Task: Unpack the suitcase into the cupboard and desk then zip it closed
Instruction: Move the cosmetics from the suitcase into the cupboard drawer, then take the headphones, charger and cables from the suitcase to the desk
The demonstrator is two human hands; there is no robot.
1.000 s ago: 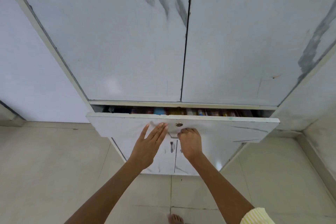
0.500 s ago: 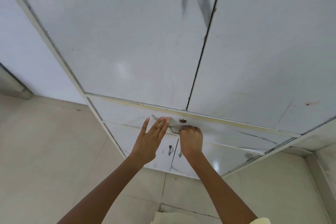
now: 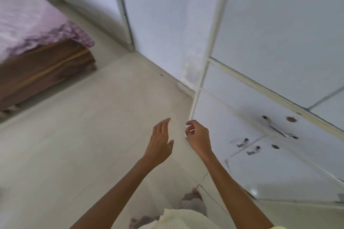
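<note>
The white marble-look cupboard fills the right side of the head view. Its drawer, with a metal handle and a round lock, sits flush in the front. My left hand hangs in the air over the floor, fingers straight and relaxed, holding nothing. My right hand is just to its right, near the cupboard's left corner, fingers loosely curled and empty. Neither hand touches the cupboard. The suitcase and the desk are not in view.
A bed with a pink cover and a brown wooden base stands at the left. Pale floor tiles stretch between the bed and the cupboard. A white wall meets the cupboard's left side. My feet show at the bottom.
The drawer went from partly open to pushed flush. Both hands came off the drawer front and handle. My view has swung left, bringing the bed and floor into sight.
</note>
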